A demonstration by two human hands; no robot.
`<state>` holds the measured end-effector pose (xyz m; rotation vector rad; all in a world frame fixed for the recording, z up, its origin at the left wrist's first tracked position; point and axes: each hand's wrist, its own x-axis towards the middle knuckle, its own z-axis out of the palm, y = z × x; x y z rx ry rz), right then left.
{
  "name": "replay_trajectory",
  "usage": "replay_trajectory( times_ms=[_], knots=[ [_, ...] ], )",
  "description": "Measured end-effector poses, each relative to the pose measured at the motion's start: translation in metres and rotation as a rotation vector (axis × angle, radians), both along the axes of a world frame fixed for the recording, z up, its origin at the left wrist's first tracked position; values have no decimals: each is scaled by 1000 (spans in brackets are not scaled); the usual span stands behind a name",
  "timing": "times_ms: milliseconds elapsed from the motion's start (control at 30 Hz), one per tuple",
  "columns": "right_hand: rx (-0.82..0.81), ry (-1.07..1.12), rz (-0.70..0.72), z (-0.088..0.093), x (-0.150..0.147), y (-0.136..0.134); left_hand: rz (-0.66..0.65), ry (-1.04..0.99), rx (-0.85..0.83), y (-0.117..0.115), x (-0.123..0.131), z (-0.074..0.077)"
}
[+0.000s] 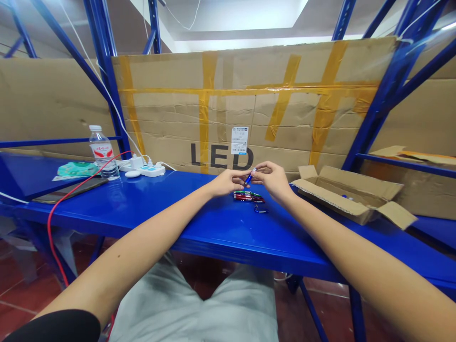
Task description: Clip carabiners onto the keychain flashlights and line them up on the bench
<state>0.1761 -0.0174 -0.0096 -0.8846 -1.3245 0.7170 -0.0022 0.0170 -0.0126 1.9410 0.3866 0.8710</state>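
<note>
My left hand (228,182) and my right hand (272,179) meet above the blue table (213,218). Between their fingertips is a small blue tube (248,179) with a silver end, held at a slant. The left fingers pinch it near its lower end, and the right fingers close round its upper end. Just below, a small row of slim shiny red and green tubes (245,196) lies on the table. Closer to me is a small dark metal clip or ring (260,209); its exact kind is too small to tell.
An open cardboard box (331,202) with small blue things inside stands at the right. At the left are a water bottle (103,153), a power strip (151,169), a green packet (76,169), a dark flat device (69,190) and a red cable (53,223). A large carton (171,123) blocks the back.
</note>
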Motion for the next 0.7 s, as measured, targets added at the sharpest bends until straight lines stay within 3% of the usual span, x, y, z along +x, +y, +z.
replay_trajectory(
  times_ms=[133, 333, 533, 700],
  knots=[
    [-48, 67, 67, 0, 0, 0, 119, 41, 295, 1, 4, -5],
    [-29, 51, 74, 2, 3, 2, 304, 49, 488, -8, 4, -4],
    [-38, 19, 119, 2, 7, 3, 266, 107, 659, -15, 2, -3],
    [-55, 17, 148, 3, 8, 1, 243, 95, 668, -22, 4, -2]
  ],
)
